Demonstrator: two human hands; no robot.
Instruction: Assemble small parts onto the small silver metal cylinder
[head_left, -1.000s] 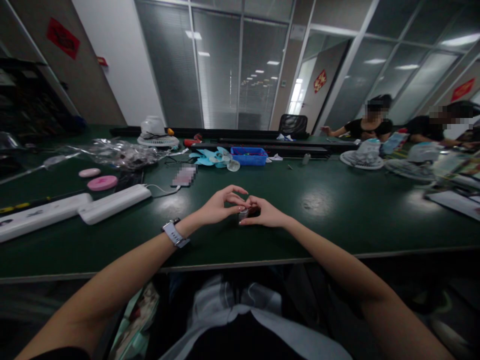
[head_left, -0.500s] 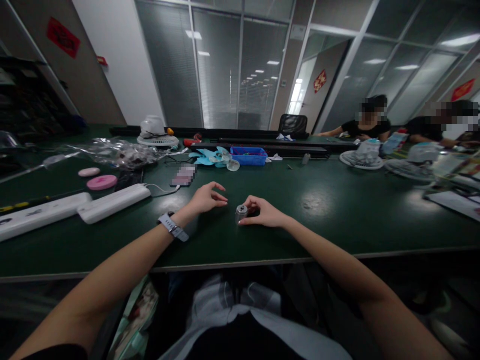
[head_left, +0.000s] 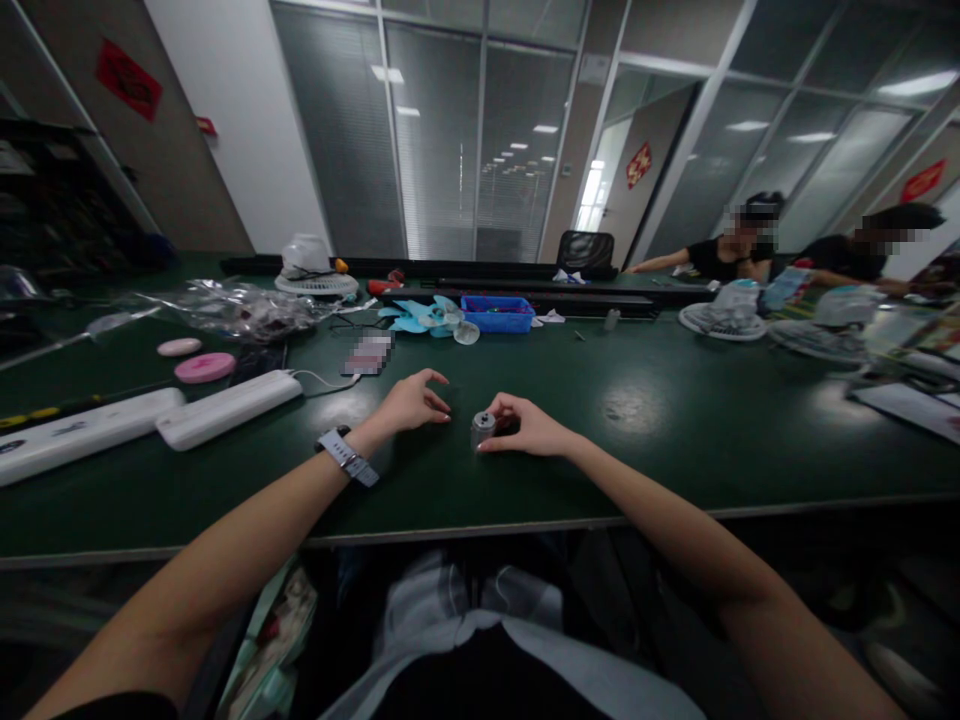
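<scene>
Near the middle of the green surface's near edge, a small metal cylinder stands upright, held between thumb and fingers of the right hand. The left hand, just beside it, grips nothing, thumb and fingers parted moderately. Toward the left edge lie white power strips; a cable links one to a phone. Farther off, light-blue gloves lie beside a blue tray, which partly blocks black bars along the far edge.
</scene>
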